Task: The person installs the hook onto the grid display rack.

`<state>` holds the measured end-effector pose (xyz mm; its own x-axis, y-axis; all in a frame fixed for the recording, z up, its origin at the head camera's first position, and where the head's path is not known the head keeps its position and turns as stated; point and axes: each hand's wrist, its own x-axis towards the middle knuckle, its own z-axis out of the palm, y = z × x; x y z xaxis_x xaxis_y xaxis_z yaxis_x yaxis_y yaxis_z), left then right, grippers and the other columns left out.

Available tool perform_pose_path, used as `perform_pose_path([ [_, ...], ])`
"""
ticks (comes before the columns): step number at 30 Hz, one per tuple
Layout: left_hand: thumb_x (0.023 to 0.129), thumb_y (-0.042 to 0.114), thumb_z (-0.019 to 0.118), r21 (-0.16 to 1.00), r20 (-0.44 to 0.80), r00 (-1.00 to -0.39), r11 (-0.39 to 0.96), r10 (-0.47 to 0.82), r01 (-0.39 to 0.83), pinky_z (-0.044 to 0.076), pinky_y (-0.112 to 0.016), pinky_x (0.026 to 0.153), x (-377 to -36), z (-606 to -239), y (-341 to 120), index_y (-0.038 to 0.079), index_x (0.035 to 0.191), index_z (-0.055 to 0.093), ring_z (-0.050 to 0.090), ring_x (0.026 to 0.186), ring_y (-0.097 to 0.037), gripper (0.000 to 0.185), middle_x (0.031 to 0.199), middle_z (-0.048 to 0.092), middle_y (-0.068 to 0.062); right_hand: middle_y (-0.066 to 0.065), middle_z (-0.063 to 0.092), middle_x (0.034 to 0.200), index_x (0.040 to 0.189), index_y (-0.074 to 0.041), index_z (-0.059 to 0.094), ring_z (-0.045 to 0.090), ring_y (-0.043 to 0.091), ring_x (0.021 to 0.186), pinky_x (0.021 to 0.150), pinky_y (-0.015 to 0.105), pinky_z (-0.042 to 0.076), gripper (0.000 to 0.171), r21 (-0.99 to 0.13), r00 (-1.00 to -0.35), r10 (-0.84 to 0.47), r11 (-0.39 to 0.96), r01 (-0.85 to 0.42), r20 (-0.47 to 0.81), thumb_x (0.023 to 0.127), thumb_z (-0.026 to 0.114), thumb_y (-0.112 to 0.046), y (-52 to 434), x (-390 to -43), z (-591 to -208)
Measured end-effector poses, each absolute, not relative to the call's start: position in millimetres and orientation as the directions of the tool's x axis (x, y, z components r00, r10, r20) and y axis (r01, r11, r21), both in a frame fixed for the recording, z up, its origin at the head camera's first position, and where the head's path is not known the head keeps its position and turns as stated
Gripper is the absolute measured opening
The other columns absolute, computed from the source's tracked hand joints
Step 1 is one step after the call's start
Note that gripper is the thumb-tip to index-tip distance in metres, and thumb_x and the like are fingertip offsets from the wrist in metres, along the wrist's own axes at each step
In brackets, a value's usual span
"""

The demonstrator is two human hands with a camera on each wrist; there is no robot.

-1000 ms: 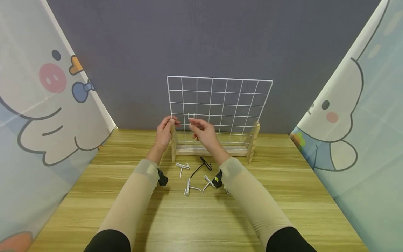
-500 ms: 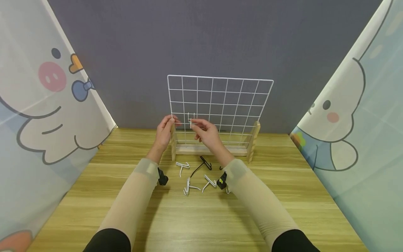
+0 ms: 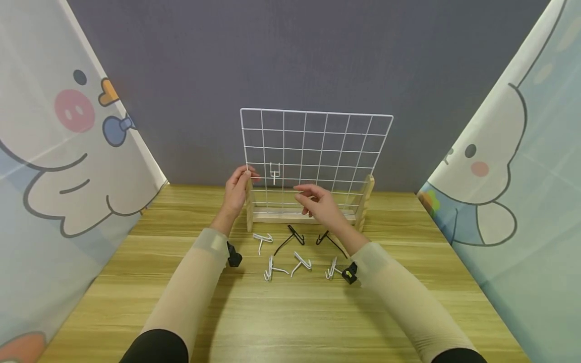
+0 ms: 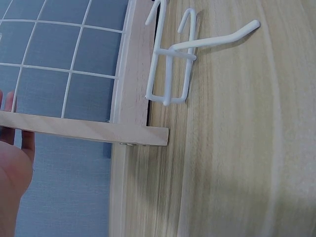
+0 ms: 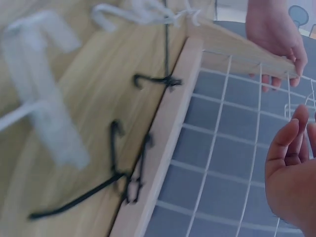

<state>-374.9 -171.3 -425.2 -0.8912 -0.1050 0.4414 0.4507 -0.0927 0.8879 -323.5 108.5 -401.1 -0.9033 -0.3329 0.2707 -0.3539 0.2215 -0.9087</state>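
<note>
A white wire grid panel (image 3: pixel 316 112) stands in a wooden stand, its left upright (image 3: pixel 249 214) at my left hand (image 3: pixel 237 190). That hand grips the top of the upright and the grid edge, thumb in front and fingers reaching behind. A white hook (image 3: pixel 274 174) hangs on the grid's left part, its prong pointing outward. My right hand (image 3: pixel 321 204) is in front of the grid, right of this hook, holding nothing. Its fingers are loosely bent, with thumb and forefinger apart. In the right wrist view both hands show, the right hand (image 5: pixel 291 168) nearer the camera.
On the wooden table before the stand lie two black hooks, one left (image 3: pixel 296 235) and one right (image 3: pixel 336 245), and several white hooks, including one at the left (image 3: pixel 262 237). A grey wall (image 3: pixel 317 55) rises behind; printed cloths flank both sides.
My right hand has let go of the white hook and moved right and down, leaving it hanging on the grid. The left hand keeps its hold on the upright.
</note>
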Motion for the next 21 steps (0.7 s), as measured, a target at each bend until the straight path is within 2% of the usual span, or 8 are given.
perform_pose_path([
  [5,0.118,0.013,0.044,0.889,0.440,-0.892,-0.093,-0.103,0.449,0.049,-0.059,0.120,-374.3,-425.2,-171.4,-0.018,0.133,0.054,0.073,0.104,-0.017,0.036,0.101,0.075,0.011,0.022,0.071,0.117,0.142,-0.010,0.071,0.068,0.027,0.078,0.061,0.024,0.053,0.034,-0.906,-0.923,-0.338,0.303,-0.294,0.186,0.110,0.069,-0.022,134.1,-312.2,-412.6],
  [8,0.118,0.013,0.044,0.887,0.444,-0.890,-0.093,-0.102,0.453,0.048,-0.062,0.120,-373.5,-425.2,-171.7,-0.014,0.130,0.058,0.073,0.106,-0.022,0.033,0.101,0.075,0.010,0.022,0.071,0.113,0.140,-0.004,0.071,0.068,0.026,0.078,0.059,0.024,0.051,0.035,-0.905,-0.928,-0.336,0.324,-0.274,0.161,0.109,0.070,-0.021,149.6,-308.5,-424.1],
  [12,0.118,0.012,0.045,0.881,0.454,-0.885,-0.095,-0.107,0.464,0.056,-0.047,0.112,-373.1,-425.2,-171.6,-0.008,0.125,0.062,0.074,0.105,-0.025,0.028,0.101,0.076,0.008,0.024,0.071,0.107,0.137,0.000,0.072,0.068,0.035,0.079,0.059,0.027,0.053,0.035,-0.906,-0.928,-0.346,0.334,-0.261,0.140,0.108,0.072,-0.019,169.6,-305.6,-439.8],
  [14,0.117,0.012,0.046,0.878,0.458,-0.882,-0.101,-0.112,0.469,0.059,-0.041,0.108,-373.8,-425.3,-171.5,0.000,0.120,0.066,0.075,0.104,-0.023,0.024,0.101,0.076,0.006,0.028,0.071,0.109,0.137,0.000,0.072,0.068,0.042,0.082,0.060,0.027,0.054,0.035,-0.906,-0.929,-0.349,0.341,-0.250,0.125,0.108,0.072,-0.019,178.5,-304.4,-445.5],
  [15,0.117,0.013,0.046,0.877,0.459,-0.881,-0.101,-0.113,0.469,0.059,-0.039,0.106,-373.8,-425.3,-171.4,0.000,0.119,0.066,0.075,0.104,-0.025,0.024,0.101,0.076,0.005,0.029,0.071,0.109,0.138,0.001,0.071,0.067,0.043,0.082,0.060,0.027,0.054,0.036,-0.906,-0.927,-0.355,0.344,-0.247,0.118,0.108,0.071,-0.019,182.6,-304.2,-448.0],
  [19,0.117,0.014,0.047,0.878,0.459,-0.881,-0.098,-0.115,0.469,0.058,-0.048,0.110,-374.6,-425.3,-171.6,0.014,0.114,0.070,0.074,0.110,-0.038,0.023,0.104,0.077,0.000,0.029,0.072,0.114,0.138,0.001,0.070,0.069,0.037,0.081,0.060,0.027,0.055,0.036,-0.899,-0.930,-0.353,0.369,-0.238,0.101,0.108,0.071,-0.019,199.3,-302.9,-453.7],
  [21,0.117,0.014,0.047,0.880,0.456,-0.883,-0.091,-0.113,0.466,0.056,-0.049,0.112,-374.1,-425.1,-171.3,0.013,0.116,0.070,0.072,0.112,-0.042,0.023,0.107,0.077,-0.006,0.029,0.071,0.113,0.137,0.003,0.071,0.069,0.033,0.078,0.060,0.029,0.056,0.035,-0.893,-0.932,-0.349,0.381,-0.238,0.099,0.108,0.071,-0.018,206.8,-302.9,-456.2],
])
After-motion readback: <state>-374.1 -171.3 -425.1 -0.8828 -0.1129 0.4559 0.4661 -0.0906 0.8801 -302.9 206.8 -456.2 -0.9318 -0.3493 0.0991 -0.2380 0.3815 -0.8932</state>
